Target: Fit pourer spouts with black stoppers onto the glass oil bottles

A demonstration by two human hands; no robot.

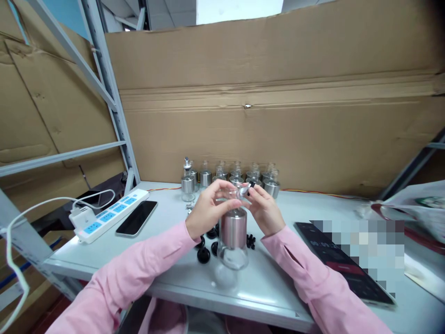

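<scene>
A clear glass bottle with a brushed-metal band (234, 232) stands upright near the table's front edge. My left hand (211, 208) is closed around its neck, thumb across the front. At the bottle's mouth, my right hand (265, 209) pinches a small silvery part with a black tip (251, 184); its exact kind is not clear. Fingers partly hide the mouth, so I cannot tell how the part sits against it. Round black caps (203, 255) lie left of the bottle, partly behind it. Small black pieces (251, 241) lie to its right.
Several banded glass bottles (236, 177) line the back, one with a silvery top fitted (187, 182). Leftward are a phone (136, 218) and a power strip (113, 215) with a white cable. A larger device with a timer (323, 253) lies right. Cardboard (278, 130) walls the back.
</scene>
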